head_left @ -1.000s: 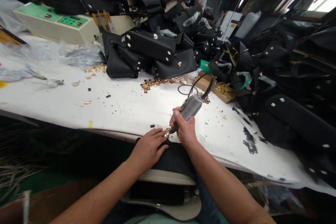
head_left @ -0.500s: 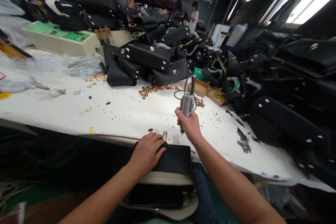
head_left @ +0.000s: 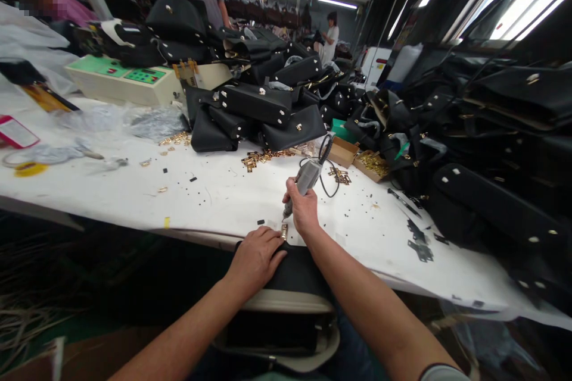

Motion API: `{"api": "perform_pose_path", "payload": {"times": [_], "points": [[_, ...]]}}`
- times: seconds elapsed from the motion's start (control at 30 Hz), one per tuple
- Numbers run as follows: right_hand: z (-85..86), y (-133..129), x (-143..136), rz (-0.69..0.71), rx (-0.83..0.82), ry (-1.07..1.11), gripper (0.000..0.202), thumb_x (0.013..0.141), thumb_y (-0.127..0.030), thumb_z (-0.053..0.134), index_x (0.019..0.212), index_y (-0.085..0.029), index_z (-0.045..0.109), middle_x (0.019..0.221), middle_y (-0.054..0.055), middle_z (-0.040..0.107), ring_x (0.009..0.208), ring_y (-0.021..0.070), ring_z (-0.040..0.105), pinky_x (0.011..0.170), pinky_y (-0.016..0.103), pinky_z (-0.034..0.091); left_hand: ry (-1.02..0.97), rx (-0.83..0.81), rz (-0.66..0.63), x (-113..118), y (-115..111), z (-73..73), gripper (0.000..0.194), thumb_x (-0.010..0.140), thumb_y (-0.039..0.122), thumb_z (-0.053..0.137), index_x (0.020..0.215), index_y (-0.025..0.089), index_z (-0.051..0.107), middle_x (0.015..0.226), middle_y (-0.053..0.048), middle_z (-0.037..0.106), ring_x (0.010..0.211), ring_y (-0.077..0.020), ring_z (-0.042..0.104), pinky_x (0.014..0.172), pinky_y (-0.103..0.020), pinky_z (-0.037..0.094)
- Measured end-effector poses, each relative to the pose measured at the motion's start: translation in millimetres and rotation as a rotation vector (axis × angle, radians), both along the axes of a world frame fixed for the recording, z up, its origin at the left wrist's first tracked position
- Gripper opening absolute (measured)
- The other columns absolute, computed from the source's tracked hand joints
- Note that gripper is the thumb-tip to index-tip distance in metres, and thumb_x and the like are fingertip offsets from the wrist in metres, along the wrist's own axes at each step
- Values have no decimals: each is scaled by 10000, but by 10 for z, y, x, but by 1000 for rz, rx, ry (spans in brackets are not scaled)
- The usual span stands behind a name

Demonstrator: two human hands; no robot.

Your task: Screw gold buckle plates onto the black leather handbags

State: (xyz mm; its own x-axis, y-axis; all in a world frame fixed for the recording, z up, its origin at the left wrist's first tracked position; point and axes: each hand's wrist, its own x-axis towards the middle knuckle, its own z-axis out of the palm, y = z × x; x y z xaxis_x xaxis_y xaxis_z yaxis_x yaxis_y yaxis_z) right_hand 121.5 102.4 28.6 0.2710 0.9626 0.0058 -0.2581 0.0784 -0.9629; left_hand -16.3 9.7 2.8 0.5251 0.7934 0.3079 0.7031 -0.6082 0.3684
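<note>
A black handbag (head_left: 292, 271) with a pale lining lies in front of me, its flap edge resting against the table's edge and its mouth gaping toward me. My left hand (head_left: 257, 257) holds the flap, with fingertips beside a small gold clasp (head_left: 284, 231) at the flap's edge. A grey electric screwdriver (head_left: 308, 175) with a black cord is gripped in my right hand (head_left: 304, 207). It leans, and its tip points down just above the clasp; whether the tip touches the metal I cannot tell.
The white table (head_left: 214, 190) carries loose gold fittings (head_left: 263, 158), a cardboard box (head_left: 373, 164) of small gold parts and black metal plates (head_left: 420, 241). Black handbags (head_left: 254, 104) are piled behind and at right. A green-topped machine (head_left: 129, 80) stands at back left. Other people are beyond.
My right hand has brought the screwdriver left and tilted it, so its tip is now by the clasp. My left hand stays on the flap. The view has shifted slightly.
</note>
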Motion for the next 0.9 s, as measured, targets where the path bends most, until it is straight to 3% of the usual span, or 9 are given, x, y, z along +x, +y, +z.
{"api": "perform_pose_path", "payload": {"times": [0.17,0.27,0.37,0.47,0.6,0.8,0.9], "points": [[133,7,200,-42,76,-27,508,760,-591,741,998,-147,670,594,-35,579,517,116,539,496,224,416,6,10,-2,2,6,11,183,902,227,667,1082,198,685,1087,-79,706,1072,-263,604,933,-444,516],[211,8,465,-7,97,-186,513,769,-585,742,1041,-154,686,653,-18,615,557,134,556,540,254,438,16,26,-8,-6,18,20,173,901,227,662,1070,194,686,1086,-83,707,1056,-265,606,910,-443,514],[186,-14,784,46,131,-565,429,790,-554,738,1003,-182,713,726,-2,660,626,161,578,602,280,445,52,40,-12,-20,23,35,178,919,243,631,1084,199,683,1075,-85,708,1026,-268,613,868,-437,514],[74,-67,1048,146,200,-1088,301,829,-436,727,1056,-239,723,916,28,716,831,209,635,755,307,452,95,71,23,-35,26,37,246,936,287,594,1156,198,660,1068,-98,705,991,-279,630,831,-436,519],[-95,-107,1204,344,144,-1568,438,820,-352,735,1243,-267,657,1067,77,696,1017,254,616,880,354,410,68,113,100,-49,32,15,398,933,359,568,1282,170,569,1072,-129,712,946,-295,670,826,-445,540],[-211,-91,1217,372,134,-1604,673,781,-632,733,1314,-243,600,1122,101,660,1049,277,586,878,385,413,-5,72,168,-100,-10,90,425,925,463,535,1291,245,535,998,-67,760,858,-284,741,757,-394,583],[-188,-96,1228,380,118,-1605,685,773,-659,722,1308,-246,611,1139,104,661,1067,291,581,902,416,432,-112,74,169,-103,-13,105,439,883,492,549,1287,319,558,988,-14,768,815,-282,748,733,-391,606]]}}
